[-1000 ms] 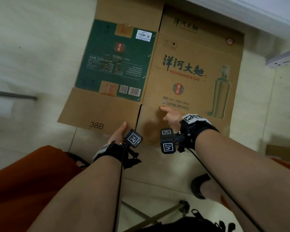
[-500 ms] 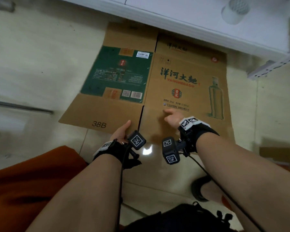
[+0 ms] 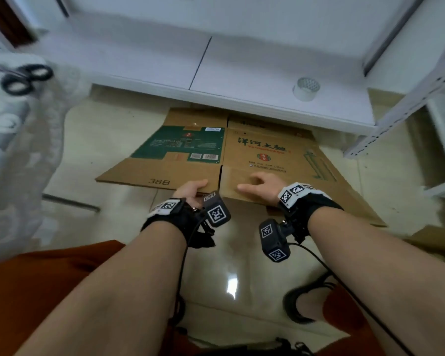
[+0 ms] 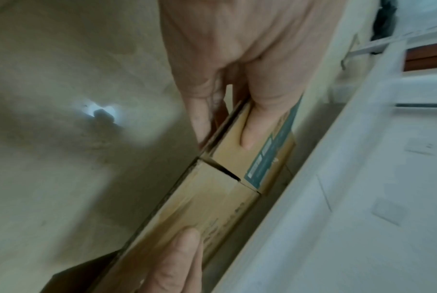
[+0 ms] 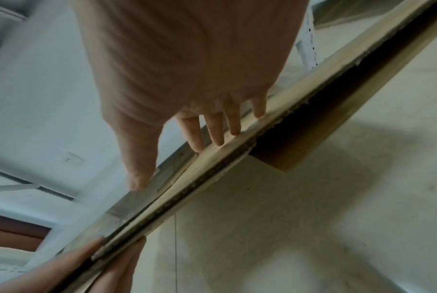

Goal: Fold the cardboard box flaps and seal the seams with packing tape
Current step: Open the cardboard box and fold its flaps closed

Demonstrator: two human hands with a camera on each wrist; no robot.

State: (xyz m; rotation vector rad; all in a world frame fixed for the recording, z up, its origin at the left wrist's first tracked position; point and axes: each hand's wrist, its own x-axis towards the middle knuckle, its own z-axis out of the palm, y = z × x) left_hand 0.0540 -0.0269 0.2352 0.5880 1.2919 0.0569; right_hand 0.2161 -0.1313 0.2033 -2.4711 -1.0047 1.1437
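The flattened cardboard box [image 3: 242, 160] lies on the floor, its near edge now raised. The left hand [image 3: 190, 190] pinches the near flap, thumb on top. The right hand [image 3: 262, 186], previously pointing, now rests spread on the adjacent flap. Judged: opening begins; tape roll [image 3: 306, 88] is untouched.

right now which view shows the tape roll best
The head view: the tape roll sits in plain sight on the white ledge behind the flattened box. Neither wrist view shows it, only hands, cardboard and floor.

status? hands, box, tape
Left hand grips near flap edge of flattened cardboard box. Right hand rests fingers on top. Tape roll on white shelf, untouched.
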